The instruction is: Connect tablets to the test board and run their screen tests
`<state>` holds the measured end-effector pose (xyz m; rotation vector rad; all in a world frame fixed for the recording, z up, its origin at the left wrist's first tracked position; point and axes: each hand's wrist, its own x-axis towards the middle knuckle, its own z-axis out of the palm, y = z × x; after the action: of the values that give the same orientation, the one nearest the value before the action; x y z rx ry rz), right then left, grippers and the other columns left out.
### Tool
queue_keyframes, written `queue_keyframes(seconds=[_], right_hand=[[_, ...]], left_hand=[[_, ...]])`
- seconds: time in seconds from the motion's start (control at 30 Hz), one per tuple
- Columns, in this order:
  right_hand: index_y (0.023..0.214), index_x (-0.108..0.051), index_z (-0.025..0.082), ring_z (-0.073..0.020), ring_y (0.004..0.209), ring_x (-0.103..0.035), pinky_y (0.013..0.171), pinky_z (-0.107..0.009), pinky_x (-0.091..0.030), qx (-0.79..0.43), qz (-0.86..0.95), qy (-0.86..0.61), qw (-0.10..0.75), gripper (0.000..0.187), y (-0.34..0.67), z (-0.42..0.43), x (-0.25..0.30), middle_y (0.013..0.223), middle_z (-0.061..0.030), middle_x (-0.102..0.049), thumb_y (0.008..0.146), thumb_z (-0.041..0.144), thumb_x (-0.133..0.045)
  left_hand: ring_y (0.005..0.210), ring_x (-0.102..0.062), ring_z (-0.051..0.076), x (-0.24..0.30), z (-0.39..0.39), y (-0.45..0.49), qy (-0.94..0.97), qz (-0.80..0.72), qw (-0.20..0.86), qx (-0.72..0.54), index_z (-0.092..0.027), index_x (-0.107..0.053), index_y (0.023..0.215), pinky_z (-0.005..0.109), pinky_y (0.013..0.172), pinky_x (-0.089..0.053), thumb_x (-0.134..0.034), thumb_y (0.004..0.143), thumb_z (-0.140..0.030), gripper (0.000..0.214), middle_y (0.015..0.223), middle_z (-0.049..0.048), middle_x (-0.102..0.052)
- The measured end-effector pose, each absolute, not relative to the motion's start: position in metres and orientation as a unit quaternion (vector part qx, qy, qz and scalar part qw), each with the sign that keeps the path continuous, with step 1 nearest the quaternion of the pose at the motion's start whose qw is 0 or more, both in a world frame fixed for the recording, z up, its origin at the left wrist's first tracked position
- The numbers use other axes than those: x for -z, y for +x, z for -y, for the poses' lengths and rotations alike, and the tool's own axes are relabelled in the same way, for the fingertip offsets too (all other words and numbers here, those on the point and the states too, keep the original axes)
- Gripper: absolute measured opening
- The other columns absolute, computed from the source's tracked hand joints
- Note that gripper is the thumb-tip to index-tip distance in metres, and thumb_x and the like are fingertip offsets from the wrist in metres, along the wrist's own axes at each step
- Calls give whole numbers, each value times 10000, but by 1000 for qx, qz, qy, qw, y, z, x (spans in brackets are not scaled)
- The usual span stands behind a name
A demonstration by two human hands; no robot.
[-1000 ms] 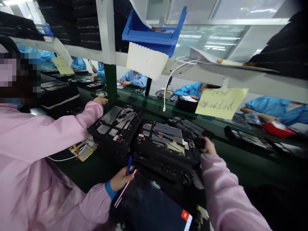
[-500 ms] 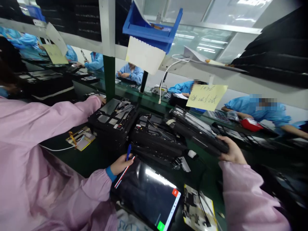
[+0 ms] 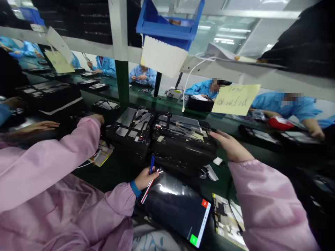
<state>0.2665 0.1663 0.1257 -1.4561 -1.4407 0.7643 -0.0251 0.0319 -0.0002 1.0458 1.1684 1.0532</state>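
My left hand [image 3: 145, 179] is closed on the left edge of a tablet [image 3: 178, 205], thumb on top, with a blue pen [image 3: 151, 164] upright between its fingers. The tablet's dark screen shows a red square, a green square and a white strip. My right hand [image 3: 231, 144] lies stretched out, its fingertips at the right end of a stack of black tablet housings [image 3: 183, 150]. The stack's top housing [image 3: 180, 126] has its grey inner parts and cables uncovered. A second stack of open housings [image 3: 133, 125] stands just left of it.
A co-worker's pink sleeve [image 3: 65, 150] reaches in from the left. A circuit part with yellow edging [image 3: 227, 219] lies right of the tablet. Small white and metal parts [image 3: 210, 172] sit before the stack. Overhead hang a blue bin [image 3: 170, 29] and a yellow note [image 3: 235, 99].
The housing my right hand was gripping now rests flat on the middle stack, and the fingers have loosened. My left hand still holds the tablet. The co-worker's arm has drawn back.
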Motion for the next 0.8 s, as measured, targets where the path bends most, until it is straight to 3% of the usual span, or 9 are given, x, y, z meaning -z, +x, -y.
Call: queue_keyframes(seconds=[0.1, 0.27, 0.37, 0.5, 0.63, 0.7, 0.8], right_hand=[[1307, -491, 199, -272, 1290, -443, 1063, -447, -365, -279, 517, -636, 500, 638, 276, -117, -114, 1413, -138, -458, 751, 481, -623], [1260, -527, 221, -273, 1210, -500, 980, -464, -436, -226, 571, -638, 465, 571, 290, -15, -72, 1292, -118, -546, 767, 496, -612], [1305, -476, 212, -309, 1214, -473, 1006, -520, -389, -138, 611, -670, 399, 638, 291, 33, -28, 1285, -143, -512, 767, 533, -596], [1466, -207, 210, -414, 1380, -221, 1062, -643, -234, -128, 683, -658, 290, 991, 281, 70, 20, 1462, -188, -302, 666, 553, -682], [1491, -75, 234, -454, 1412, -50, 1041, -723, -129, -146, 685, -668, 251, 1069, 279, 80, 31, 1524, -186, -183, 667, 539, -684], [1490, -53, 210, -405, 1423, -94, 1077, -655, -188, -164, 675, -652, 303, 1007, 293, 78, 29, 1524, -187, -184, 730, 530, -630], [1424, -251, 198, -316, 1307, -391, 1048, -524, -344, -160, 617, -676, 371, 716, 327, 66, 29, 1387, -170, -417, 824, 463, -537]], left_hand=[[604, -371, 93, -1, -33, -25, 448, -529, 579, -428, -167, -451, 592, 264, 645, -331, -694, 582, -624, 517, 572, -53, -402], [749, -490, 155, 2, -40, -21, 422, -584, 541, -433, -171, -544, 675, 277, 761, -390, -669, 587, -628, 482, 675, -13, -529], [827, -530, 187, 5, -45, -20, 417, -607, 520, -432, -178, -580, 705, 284, 808, -407, -685, 575, -602, 455, 722, 2, -578], [865, -553, 200, 8, -50, -21, 434, -608, 501, -437, -180, -606, 720, 285, 842, -408, -686, 598, -571, 417, 744, 7, -601], [814, -561, 187, 6, -53, -20, 418, -618, 495, -445, -174, -615, 723, 282, 808, -422, -717, 557, -585, 455, 720, 1, -603], [782, -568, 181, 5, -53, -18, 397, -627, 494, -452, -169, -623, 737, 280, 770, -434, -746, 511, -589, 493, 711, 0, -610], [719, -574, 165, 3, -53, -16, 343, -646, 495, -469, -160, -634, 777, 273, 711, -446, -800, 408, -576, 580, 703, -4, -626]])
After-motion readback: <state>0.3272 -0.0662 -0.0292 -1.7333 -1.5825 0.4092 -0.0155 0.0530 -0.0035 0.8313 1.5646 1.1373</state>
